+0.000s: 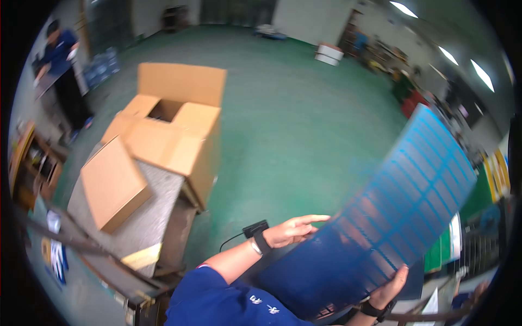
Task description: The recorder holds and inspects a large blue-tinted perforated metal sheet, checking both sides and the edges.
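A large blue sheet (375, 223) slants up to the right in front of me, glossy and marked with a grid of lighter blue lines. It looks bowed, partly from the lens. My right hand (389, 287) grips its lower right edge, thumb on the face and the other fingers mostly hidden behind. At the opposite edge is my left hand (296, 231), index finger stretched out and its tip at the sheet's rim; whether it presses on the sheet I cannot tell. A small black device (255, 229) with a cable sits by my left wrist.
On the left, a flat closed carton (117, 182) lies on a grey-topped table (163, 187), beside a bigger carton (174, 136) with one flap raised. A co-worker (61, 70) stands far left. A white and red box (329, 54) rests on the green floor (277, 119).
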A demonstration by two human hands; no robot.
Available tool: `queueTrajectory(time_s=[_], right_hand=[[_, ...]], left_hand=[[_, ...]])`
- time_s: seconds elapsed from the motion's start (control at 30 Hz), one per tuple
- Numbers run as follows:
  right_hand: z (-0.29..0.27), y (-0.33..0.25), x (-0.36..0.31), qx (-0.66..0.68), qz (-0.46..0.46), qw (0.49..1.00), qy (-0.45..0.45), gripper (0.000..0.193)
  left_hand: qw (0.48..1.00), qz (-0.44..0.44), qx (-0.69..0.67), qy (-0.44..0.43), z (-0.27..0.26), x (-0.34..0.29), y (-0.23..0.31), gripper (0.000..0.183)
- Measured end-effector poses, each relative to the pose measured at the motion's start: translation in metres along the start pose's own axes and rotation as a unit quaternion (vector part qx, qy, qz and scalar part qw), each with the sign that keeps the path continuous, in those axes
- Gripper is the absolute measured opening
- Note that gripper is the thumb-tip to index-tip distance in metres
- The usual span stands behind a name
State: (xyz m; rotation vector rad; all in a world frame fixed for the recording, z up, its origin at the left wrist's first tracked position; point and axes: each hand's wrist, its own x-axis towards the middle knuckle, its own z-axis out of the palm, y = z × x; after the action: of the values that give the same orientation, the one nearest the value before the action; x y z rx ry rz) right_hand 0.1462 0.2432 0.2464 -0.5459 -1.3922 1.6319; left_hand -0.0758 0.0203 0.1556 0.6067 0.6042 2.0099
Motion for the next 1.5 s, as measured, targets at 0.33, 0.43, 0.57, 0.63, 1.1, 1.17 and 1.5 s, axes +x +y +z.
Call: queueTrajectory(time_s=[0.33, 0.43, 0.57, 0.63, 1.1, 1.17, 1.5], right_hand=[[-0.015, -0.003, 0.057, 0.181, 0.059, 0.98, 0.049, 0.046], [-0.029, 0.025, 0.077, 0.184, 0.084, 0.978, 0.042, 0.045], [-0.046, 0.068, 0.101, 0.196, 0.155, 0.968, 0.032, 0.044], [-0.031, 0.081, 0.092, 0.226, 0.091, 0.97, 0.006, 0.044], [-0.011, -0.03, 0.041, 0.347, -0.088, 0.919, -0.162, 0.043], [-0.013, -0.034, 0.034, 0.305, -0.098, 0.941, -0.112, 0.043], [-0.035, -0.05, 0.014, 0.173, -0.13, 0.976, 0.012, 0.046]], left_hand=[[0.968, 0.077, -0.224, -0.085, -0.022, -0.063, -0.009, 0.067], [0.958, 0.135, -0.245, -0.06, -0.012, -0.073, -0.018, 0.064], [0.984, 0.085, -0.158, -0.006, 0.0, -0.08, -0.027, 0.056], [0.988, 0.1, -0.116, 0.037, 0.015, -0.081, -0.023, 0.054], [0.965, 0.168, -0.149, 0.139, -0.029, -0.104, -0.037, 0.042], [0.969, 0.133, -0.151, 0.144, -0.031, -0.099, -0.044, 0.041], [0.973, 0.054, -0.103, 0.199, -0.065, -0.08, -0.071, 0.027]])
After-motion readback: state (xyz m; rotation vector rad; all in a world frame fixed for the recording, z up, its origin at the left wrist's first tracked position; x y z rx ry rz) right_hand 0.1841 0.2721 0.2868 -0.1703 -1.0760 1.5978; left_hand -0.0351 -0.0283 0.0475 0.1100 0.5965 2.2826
